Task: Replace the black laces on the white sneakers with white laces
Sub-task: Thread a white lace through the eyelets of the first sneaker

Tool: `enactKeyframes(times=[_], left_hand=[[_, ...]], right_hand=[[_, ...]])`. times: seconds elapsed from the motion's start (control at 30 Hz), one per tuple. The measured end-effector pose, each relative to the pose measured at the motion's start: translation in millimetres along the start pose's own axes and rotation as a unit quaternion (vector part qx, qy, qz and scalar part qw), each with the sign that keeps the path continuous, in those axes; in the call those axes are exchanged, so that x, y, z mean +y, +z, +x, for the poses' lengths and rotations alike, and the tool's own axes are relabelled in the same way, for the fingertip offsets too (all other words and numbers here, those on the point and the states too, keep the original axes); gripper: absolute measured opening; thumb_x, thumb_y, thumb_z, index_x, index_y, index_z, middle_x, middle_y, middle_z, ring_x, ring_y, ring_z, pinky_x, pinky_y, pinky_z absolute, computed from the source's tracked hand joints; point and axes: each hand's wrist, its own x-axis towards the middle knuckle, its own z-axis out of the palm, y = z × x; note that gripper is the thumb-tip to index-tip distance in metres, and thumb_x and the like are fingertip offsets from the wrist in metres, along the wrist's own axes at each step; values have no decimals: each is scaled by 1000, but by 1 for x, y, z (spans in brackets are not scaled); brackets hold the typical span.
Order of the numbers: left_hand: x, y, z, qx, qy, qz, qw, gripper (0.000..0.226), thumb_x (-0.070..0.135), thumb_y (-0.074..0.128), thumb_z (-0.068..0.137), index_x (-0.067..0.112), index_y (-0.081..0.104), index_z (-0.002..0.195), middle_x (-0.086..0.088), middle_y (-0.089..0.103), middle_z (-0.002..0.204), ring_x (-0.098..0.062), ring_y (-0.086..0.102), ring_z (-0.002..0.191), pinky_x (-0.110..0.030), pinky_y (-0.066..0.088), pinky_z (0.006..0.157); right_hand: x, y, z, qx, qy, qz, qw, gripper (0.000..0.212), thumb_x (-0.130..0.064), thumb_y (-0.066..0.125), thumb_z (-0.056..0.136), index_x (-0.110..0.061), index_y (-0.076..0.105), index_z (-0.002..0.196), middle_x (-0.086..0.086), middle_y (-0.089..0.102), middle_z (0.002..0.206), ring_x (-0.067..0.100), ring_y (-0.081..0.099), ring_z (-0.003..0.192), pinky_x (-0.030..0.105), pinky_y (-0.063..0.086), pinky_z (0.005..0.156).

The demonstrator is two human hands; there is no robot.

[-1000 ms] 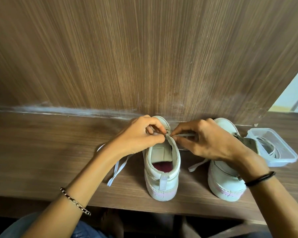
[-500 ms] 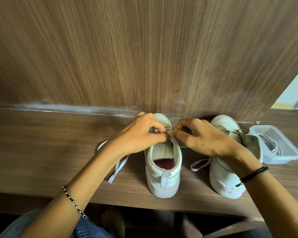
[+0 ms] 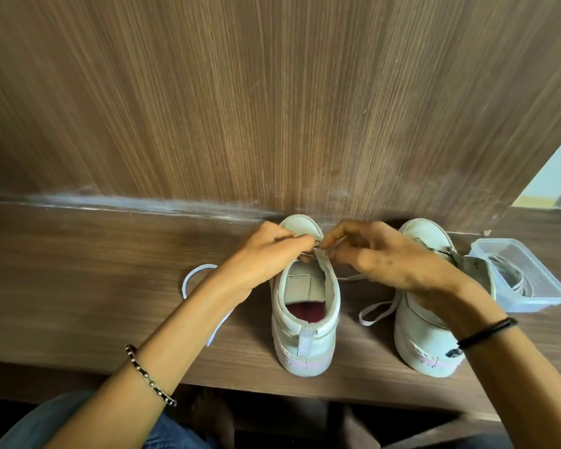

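Two white sneakers stand heel-toward-me on the wooden shelf. My left hand (image 3: 266, 257) and my right hand (image 3: 379, 257) meet over the eyelets of the left sneaker (image 3: 305, 319), each pinching the white lace (image 3: 195, 277) there. One loose end of that lace loops on the shelf to the left, under my left forearm. The other end (image 3: 374, 311) lies between the two shoes. The right sneaker (image 3: 425, 338) sits under my right wrist with its tongue folded out. No black lace is visible on either shoe.
A clear plastic box (image 3: 531, 286) holding a coiled lace stands right of the right sneaker. A wooden back panel (image 3: 272, 108) rises directly behind the shoes. The shelf's front edge (image 3: 240, 380) runs just below the heels, my knees beneath it.
Both hands stayed at the left sneaker's eyelets and shifted slightly toward the toe. The short taut lace piece held out by my right hand is no longer showing.
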Motion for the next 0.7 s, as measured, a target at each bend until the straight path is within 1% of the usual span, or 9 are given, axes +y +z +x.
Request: enactKeyframes(times=[0.03,0.07,0.13,0.2,0.3,0.37,0.47,0.57,0.7], left_hand=[[0,-2,1,-10,0,4,1000,28,28,63,89,5,62,74,-3,43,73,-10,43,70,-28,34,68],[-1,-4,3,-15,1,6,1000,30,28,62,89,1,63,76,-3,46,75,-12,45,73,-30,35,70],[-3,-7,6,2,4,5,1000,31,26,61,91,-5,67,89,-5,54,78,-13,50,78,-30,38,73],[-3,-12,6,24,14,2,1000,24,23,62,93,2,73,93,-6,65,85,-15,58,83,-29,43,77],[-6,-20,7,55,23,16,998,20,24,64,92,7,75,93,-14,72,100,-25,65,99,-38,50,94],[-7,-25,6,54,28,23,998,18,24,65,93,10,76,94,-12,73,103,-22,65,101,-37,49,94],[-6,-28,2,20,50,28,998,14,23,66,93,15,78,94,-6,75,96,-15,65,92,-30,49,87],[-6,-29,-1,-18,77,43,996,8,24,70,92,22,78,92,5,76,90,-9,67,89,-27,49,89],[-8,-31,-2,-45,105,73,991,9,29,72,91,27,81,90,12,77,93,-18,69,103,-39,51,103]], right_hand=[[2,-3,-1,5,-31,-27,999,15,-19,65,96,-30,73,103,-4,74,85,13,68,77,22,52,74],[4,-5,-1,13,-64,-63,996,21,-16,65,94,-34,73,103,-5,74,87,11,70,77,25,54,76],[6,-8,-1,29,-113,-132,984,26,-14,67,92,-36,74,103,-9,75,85,5,70,75,23,54,74],[7,-10,0,23,-150,-169,974,31,-10,71,88,-34,75,107,-12,76,94,3,72,81,20,56,77],[9,-11,0,10,-192,-196,962,37,-11,79,84,-33,74,115,-16,73,108,3,70,88,16,55,79],[12,-9,2,40,-221,-225,948,39,-16,83,82,-36,74,114,-17,71,106,5,69,83,23,57,75],[16,-4,6,92,-232,-265,931,36,-22,81,79,-42,71,108,-23,70,97,4,65,78,39,59,69],[15,-3,7,124,-233,-289,920,25,-27,75,81,-42,76,101,-29,66,83,-1,58,71,39,58,65],[13,-5,2,126,-220,-295,921,18,-37,70,84,-45,78,99,-28,72,88,0,64,77,36,58,66]])
